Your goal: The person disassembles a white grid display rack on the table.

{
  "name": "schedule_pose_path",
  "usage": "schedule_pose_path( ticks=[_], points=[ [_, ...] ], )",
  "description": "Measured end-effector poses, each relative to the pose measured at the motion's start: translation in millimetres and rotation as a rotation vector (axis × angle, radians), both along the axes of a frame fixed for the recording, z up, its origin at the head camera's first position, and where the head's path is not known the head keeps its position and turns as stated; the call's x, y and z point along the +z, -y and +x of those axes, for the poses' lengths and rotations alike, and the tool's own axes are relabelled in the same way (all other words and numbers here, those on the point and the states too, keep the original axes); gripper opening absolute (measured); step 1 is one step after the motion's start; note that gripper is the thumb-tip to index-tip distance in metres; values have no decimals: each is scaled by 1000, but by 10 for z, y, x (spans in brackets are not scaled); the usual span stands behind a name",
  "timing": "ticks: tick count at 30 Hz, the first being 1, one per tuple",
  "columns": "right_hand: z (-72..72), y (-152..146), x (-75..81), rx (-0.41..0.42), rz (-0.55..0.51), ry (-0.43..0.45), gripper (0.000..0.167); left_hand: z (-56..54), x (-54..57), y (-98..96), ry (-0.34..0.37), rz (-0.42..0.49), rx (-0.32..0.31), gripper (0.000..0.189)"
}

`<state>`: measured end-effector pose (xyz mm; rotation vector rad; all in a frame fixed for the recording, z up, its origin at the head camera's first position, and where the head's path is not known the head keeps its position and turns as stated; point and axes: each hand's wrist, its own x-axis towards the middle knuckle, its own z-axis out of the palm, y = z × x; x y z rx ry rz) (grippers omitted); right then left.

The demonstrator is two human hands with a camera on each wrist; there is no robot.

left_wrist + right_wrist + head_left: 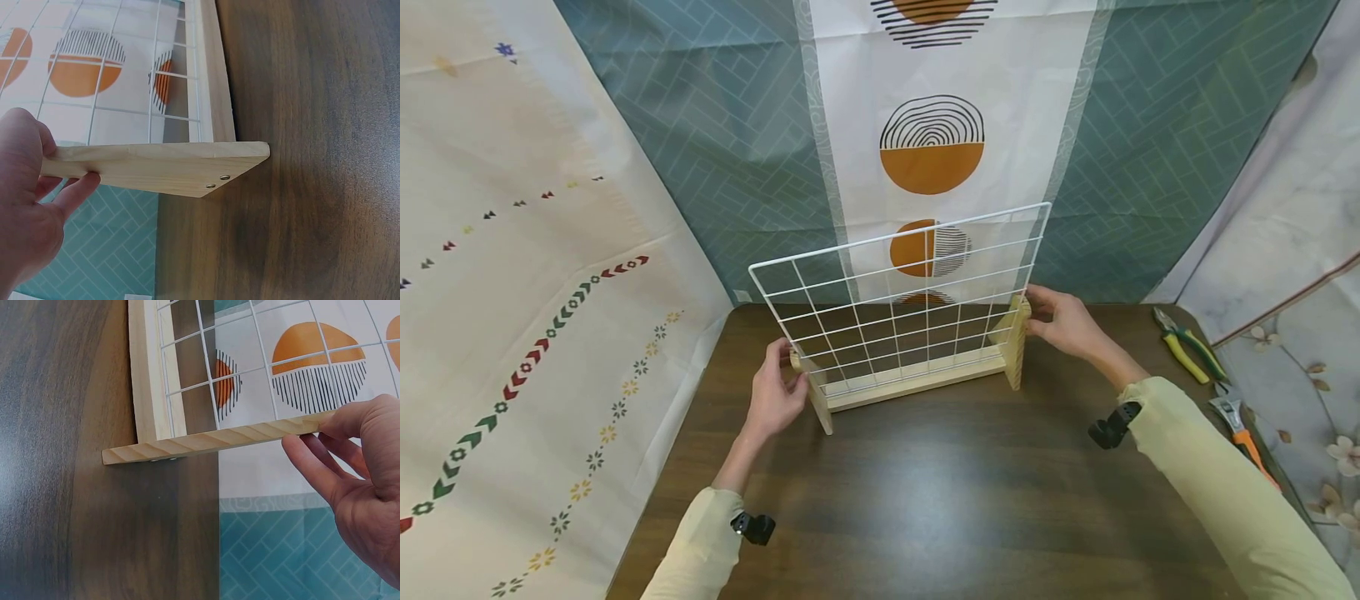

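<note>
A wooden stand with a white wire grid panel (898,236) rises from the brown table. Its base board (917,383) runs between two wooden side pieces. My left hand (772,396) grips the upper end of the left side piece (156,164), thumb and fingers on opposite faces. Two screw heads (225,177) show low on that piece's outer face. On the other side, my right hand (1067,323) pinches the top of the right side piece (212,440). The grid leans backward between them, its lower wires near the base board.
Pliers with green and yellow handles (1185,354) lie along the table's right edge. Nearer sits an adjustable wrench (1247,442) with an orange handle. Patterned cloth (737,125) hangs behind the table, with more cloth at both sides.
</note>
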<state>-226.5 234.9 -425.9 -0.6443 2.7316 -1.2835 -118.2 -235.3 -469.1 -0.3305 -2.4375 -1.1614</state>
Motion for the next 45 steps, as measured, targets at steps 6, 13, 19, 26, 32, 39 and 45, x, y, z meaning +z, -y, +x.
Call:
schedule_pose_path(
  ticks=[6,13,19,26,32,39,45],
  points=[
    [-18,21,-10,5,-1,-20,59,14,15,11,14,11,7,56],
    [-22,37,-8,21,-9,-12,60,39,15,24,16,24,6,55],
    [-25,62,-12,26,-2,-19,59,63,11,47,20,31,6,55],
    [-30,101,6,20,19,-12,55,81,6,73,14,41,14,55],
    [-24,125,4,16,23,0,52,89,-10,102,17,45,17,55],
    [-31,150,-18,23,11,-7,49,124,20,124,33,66,8,55],
    [-38,175,-12,30,-1,8,48,139,4,161,24,60,4,56]
  ],
)
